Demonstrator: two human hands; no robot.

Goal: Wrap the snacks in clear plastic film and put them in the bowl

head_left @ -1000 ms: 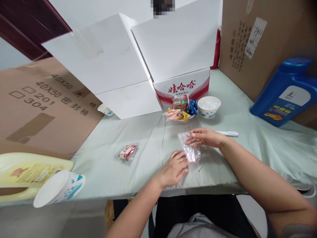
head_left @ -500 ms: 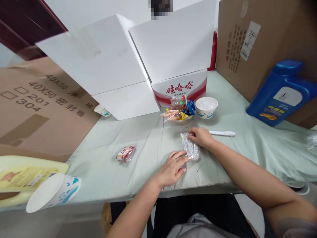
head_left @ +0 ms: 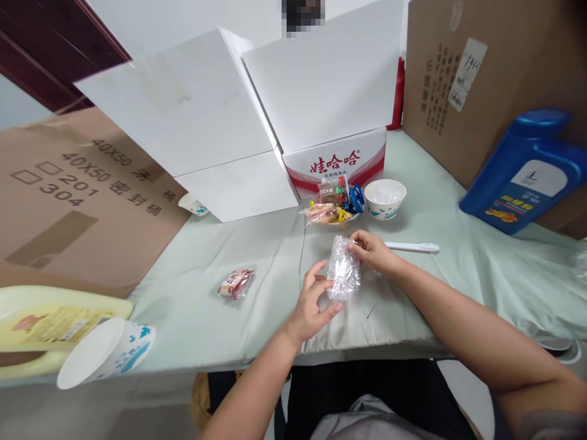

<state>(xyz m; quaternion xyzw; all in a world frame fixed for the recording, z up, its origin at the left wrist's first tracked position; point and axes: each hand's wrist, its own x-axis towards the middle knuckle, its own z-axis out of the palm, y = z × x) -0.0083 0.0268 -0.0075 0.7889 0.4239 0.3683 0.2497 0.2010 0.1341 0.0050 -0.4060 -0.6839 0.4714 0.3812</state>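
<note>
Brown cardboard bounds the left: one large box (head_left: 92, 201) on the pale green table (head_left: 270, 244). Ahead of it, one yellow jug (head_left: 50, 299) and one blue-patterned front cup (head_left: 137, 351), the cup at the table's front edge, mouth turned left. A second cup (head_left: 195, 205), partly hidden, stands just beside the stacked white boxes (head_left: 178, 116). Next, one red-and-white packet (head_left: 236, 284), room to either side of it. Left hand (head_left: 312, 305): fingers spread wide, a fingertip at the left edge of the clear plastic wrap (head_left: 343, 269); from where I stand, cannot tell whether it touches. Wrap: one crumpled piece between the two hands, set back from the front edge. Behind it, one shallow dish (head_left: 349, 220) heaped with brown, blue, yellow and pinkish snacks (head_left: 334, 194); they overlap, exact count not possible. Right hand (head_left: 372, 250): grip narrow, thumb and fingers pinching the wrap's upper right side. Beyond it, one paper bowl (head_left: 384, 212) containing clear plastic, then one white utensil (head_left: 415, 247). Tabletop stretches from there to one blue bottle (head_left: 518, 177), before a tall brown carton (head_left: 431, 79).
</note>
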